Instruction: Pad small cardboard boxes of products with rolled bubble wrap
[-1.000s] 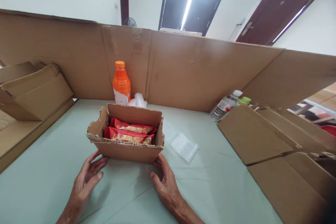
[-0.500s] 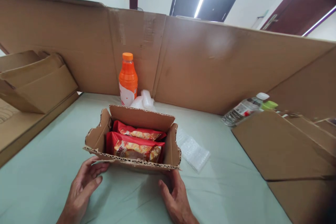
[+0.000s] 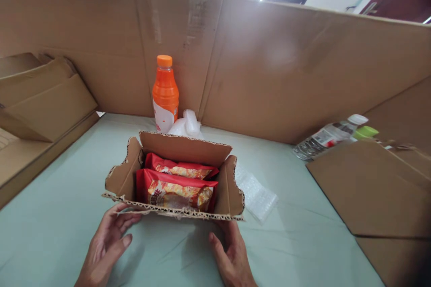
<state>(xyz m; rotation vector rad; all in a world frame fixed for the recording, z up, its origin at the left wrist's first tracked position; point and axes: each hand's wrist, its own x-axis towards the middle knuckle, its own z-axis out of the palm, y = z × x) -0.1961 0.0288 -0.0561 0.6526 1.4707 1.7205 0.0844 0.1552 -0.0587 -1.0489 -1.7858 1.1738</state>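
Note:
A small open cardboard box [image 3: 124,177] with torn edges stands on the pale green table [image 3: 50,228] in front of me. Two red snack packets [image 3: 177,192] lie inside it. My left hand [image 3: 105,246] rests on the table with its fingertips at the box's near left corner, fingers apart and holding nothing. My right hand [image 3: 232,258] touches the near right corner with its fingers partly hidden under the box's edge. An orange drink bottle [image 3: 164,94] stands upright behind the box.
A tall cardboard wall [image 3: 269,67] rings the back of the table. Folded cardboard [image 3: 43,103] lies at the left, flat sheets [image 3: 370,188] at the right. Bubble wrap [image 3: 257,193] lies right of the box, crumpled plastic [image 3: 186,124] by the bottle. A clear water bottle [image 3: 328,136] lies at the back right.
The view has tilted down and come closer, so the box looks larger and its inside shows more. Both hands stay at the box's near corners.

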